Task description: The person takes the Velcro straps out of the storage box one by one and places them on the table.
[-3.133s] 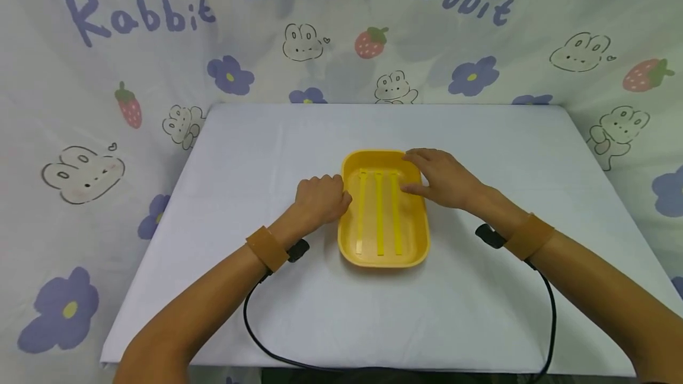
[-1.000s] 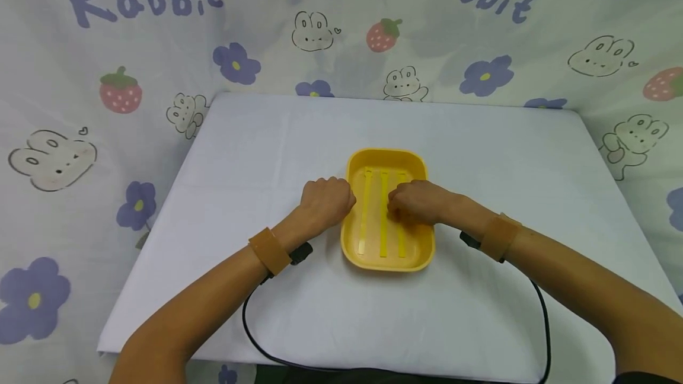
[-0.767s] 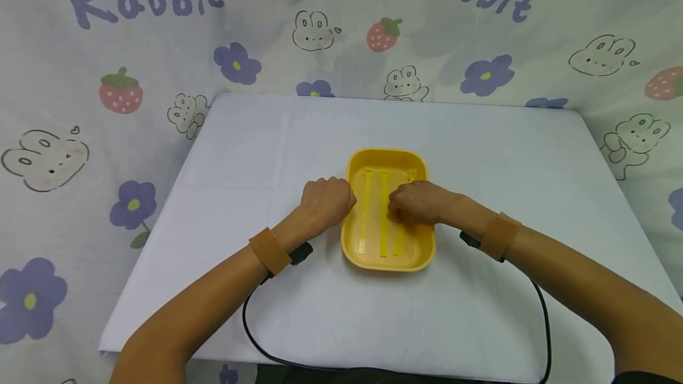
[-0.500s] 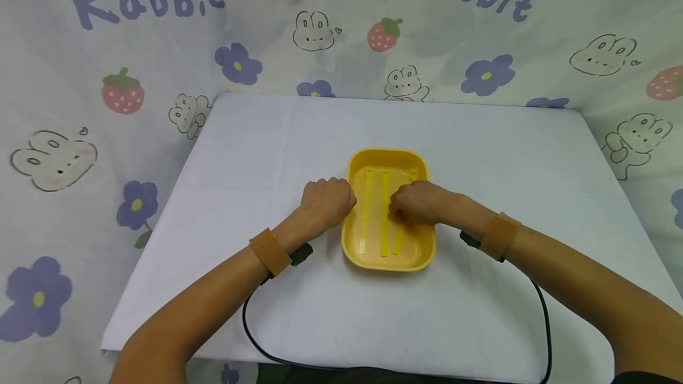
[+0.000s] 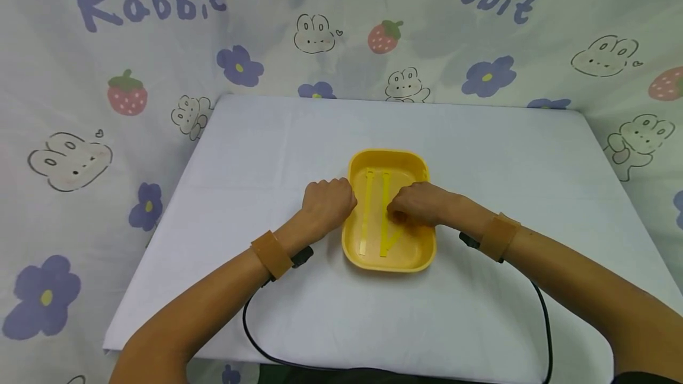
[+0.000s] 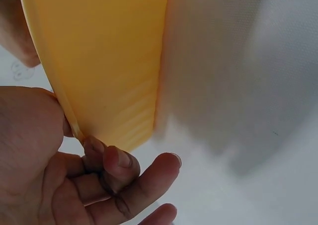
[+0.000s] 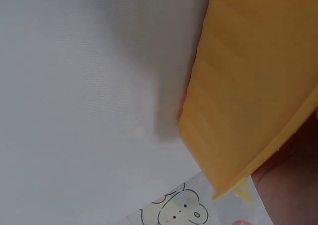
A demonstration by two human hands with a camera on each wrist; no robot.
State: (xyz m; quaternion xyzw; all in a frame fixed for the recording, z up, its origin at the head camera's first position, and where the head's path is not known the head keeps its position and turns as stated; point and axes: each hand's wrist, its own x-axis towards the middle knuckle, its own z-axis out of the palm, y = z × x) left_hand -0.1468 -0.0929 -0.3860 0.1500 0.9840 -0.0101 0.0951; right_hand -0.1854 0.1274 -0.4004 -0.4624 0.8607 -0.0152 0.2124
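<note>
Left hand (image 5: 326, 201) pinned the yellow tray (image 5: 389, 160), right hand (image 5: 418, 203) worked the slanted strip (image 5: 395, 238).
Tray sat mid-table; I judged a steady left hold and clearing the slanted strip's low end, which met or overlapped the middle strip (image 5: 385, 209), the way to avoid dragging both. My left thumb and finger pinched the tray's left rim, one finger sticking out loose. Right fingers were curled closed inside the tray, gripping the slanted strip, judging by its angle; tips hidden.
</note>
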